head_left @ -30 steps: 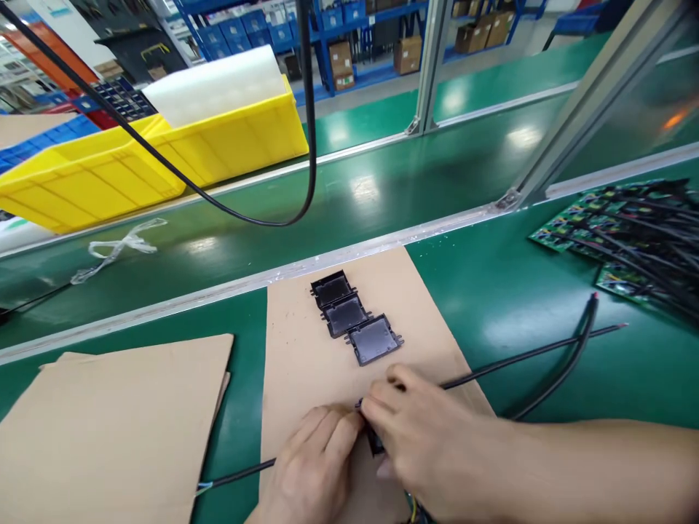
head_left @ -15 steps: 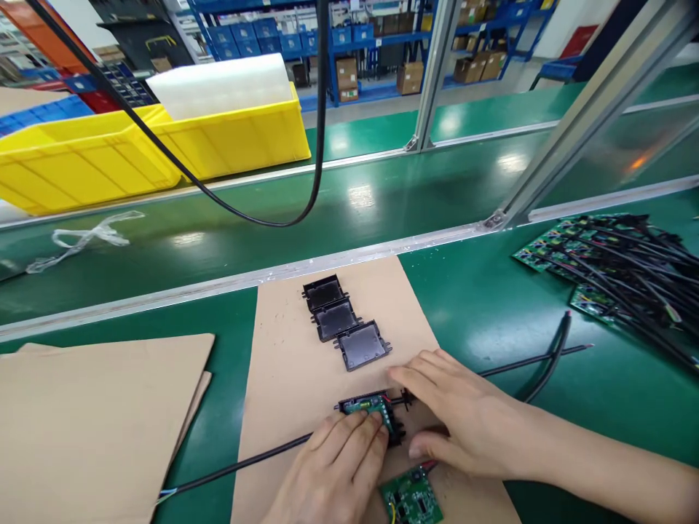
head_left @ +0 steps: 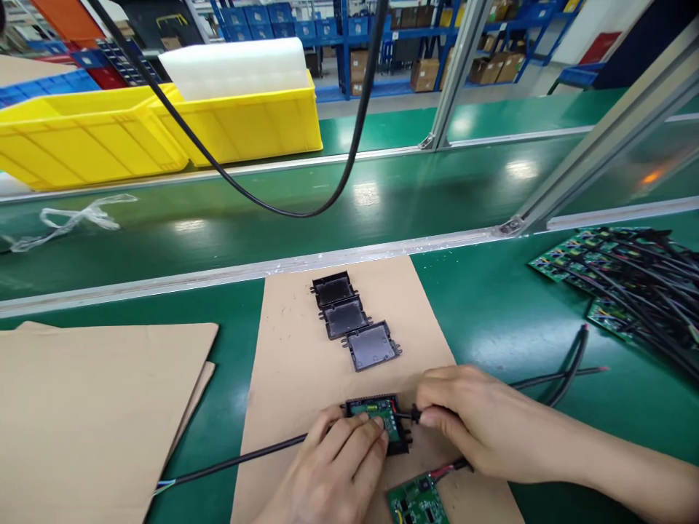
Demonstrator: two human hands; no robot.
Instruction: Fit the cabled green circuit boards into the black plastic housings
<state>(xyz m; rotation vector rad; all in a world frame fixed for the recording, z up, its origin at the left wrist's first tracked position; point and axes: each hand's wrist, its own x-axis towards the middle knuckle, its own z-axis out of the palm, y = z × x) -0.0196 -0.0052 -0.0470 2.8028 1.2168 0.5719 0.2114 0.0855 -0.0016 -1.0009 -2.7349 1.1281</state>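
My left hand (head_left: 338,466) holds down a green circuit board (head_left: 390,421) sitting in a black plastic case (head_left: 403,442), fingertips on the board and thumb by the case's left edge. A black cable (head_left: 262,451) runs out from under this hand to the left, its thin wires bare at the end. At the case's right side, my right hand (head_left: 475,415) pinches the black cable (head_left: 407,415) leading from the board. A second green circuit board (head_left: 419,501) lies below, partly cut off by the frame. Three black case halves (head_left: 374,346) rest further up on the cardboard sheet (head_left: 295,349).
Stacked cardboard sheets (head_left: 98,415) lie at left. On the right is a heap of circuit boards with black cables (head_left: 649,284). Yellow bins (head_left: 251,127) stand beyond the metal rail (head_left: 218,275). A black cable loop (head_left: 306,214) hangs in front, and an aluminium post (head_left: 590,138) slants at right.
My right hand has closed from a spread position into a pinch on the cable beside the case. My left hand stays on the board. The view has shifted slightly.
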